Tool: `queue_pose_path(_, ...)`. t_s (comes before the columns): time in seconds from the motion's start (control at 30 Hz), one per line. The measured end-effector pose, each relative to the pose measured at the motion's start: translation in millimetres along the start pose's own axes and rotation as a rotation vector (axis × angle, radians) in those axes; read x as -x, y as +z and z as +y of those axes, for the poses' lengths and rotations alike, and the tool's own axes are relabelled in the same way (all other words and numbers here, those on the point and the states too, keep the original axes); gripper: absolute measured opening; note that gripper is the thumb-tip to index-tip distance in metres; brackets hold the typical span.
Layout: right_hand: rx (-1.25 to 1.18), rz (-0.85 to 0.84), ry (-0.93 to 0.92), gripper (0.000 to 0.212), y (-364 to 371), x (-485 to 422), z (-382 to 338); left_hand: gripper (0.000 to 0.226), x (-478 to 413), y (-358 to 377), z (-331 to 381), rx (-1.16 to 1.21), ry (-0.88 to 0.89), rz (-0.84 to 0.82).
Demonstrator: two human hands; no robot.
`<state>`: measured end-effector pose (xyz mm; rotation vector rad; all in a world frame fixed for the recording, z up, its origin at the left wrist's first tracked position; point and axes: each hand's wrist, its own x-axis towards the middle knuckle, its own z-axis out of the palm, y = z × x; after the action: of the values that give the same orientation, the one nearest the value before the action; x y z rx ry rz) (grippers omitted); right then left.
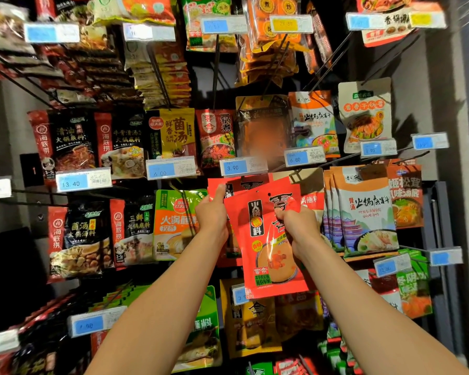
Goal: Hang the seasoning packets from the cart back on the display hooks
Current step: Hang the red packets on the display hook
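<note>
- A red seasoning packet (271,244) is held up in front of a store's display wall, upright and slightly tilted, its punched hole near the top edge, level with the row of hooks below the "3.90" price tag (243,166).
- The right hand (298,228) grips the packet across its upper middle, fingers curled over the front and crinkling the glossy face; the forearm reaches up from the lower right.
- The left hand (211,212) pinches the packet's upper left corner, thumb pointing up along the edge, the arm stretched from the lower centre.
- Behind the held packet, more red packets (313,200) of the same kind hang on a hook; whether the held one touches them cannot be told.
- Just right hangs a stack of white-and-orange soup base packets (363,212); just left, a green-and-orange packet (173,226).
- Farther left, black-and-red packets (79,239) fill two rows, with a "13.40" tag (83,181) between them.
- Above, a yellow packet (173,133) hangs over a "6.00" tag (171,169), and black wire hooks (215,74) jut out toward the camera.
- A grey panel (444,104) borders the display on the right.
</note>
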<state>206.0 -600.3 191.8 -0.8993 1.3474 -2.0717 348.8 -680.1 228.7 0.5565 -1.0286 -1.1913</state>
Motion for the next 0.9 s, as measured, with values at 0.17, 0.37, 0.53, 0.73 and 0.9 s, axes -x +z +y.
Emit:
queue_pose_path(0.17, -0.046, 0.055, -0.042, 0.009, 0, -1, 11, 0.03, -11, -7, -13, -0.097, 0.018, -0.008)
queue_pose_path(0.37, -0.125, 0.026, -0.025, 0.011, 7, -12, 12, 0.044, -17, -21, -38, -0.169, 0.002, -0.164)
queue_pose_path(0.53, -0.094, 0.04, -0.062, 0.016, 18, -16, 25, 0.043, -17, -43, -75, -0.23, -0.037, -0.198)
queue_pose_path(0.73, -0.096, 0.038, -0.068, 0.023, 31, -21, 39, 0.041, -39, -38, -85, -0.291, 0.065, 0.026)
queue_pose_path(0.9, -0.089, 0.026, -0.057, 0.021, 40, -20, 40, 0.049, -57, -37, -94, -0.374, 0.091, 0.098)
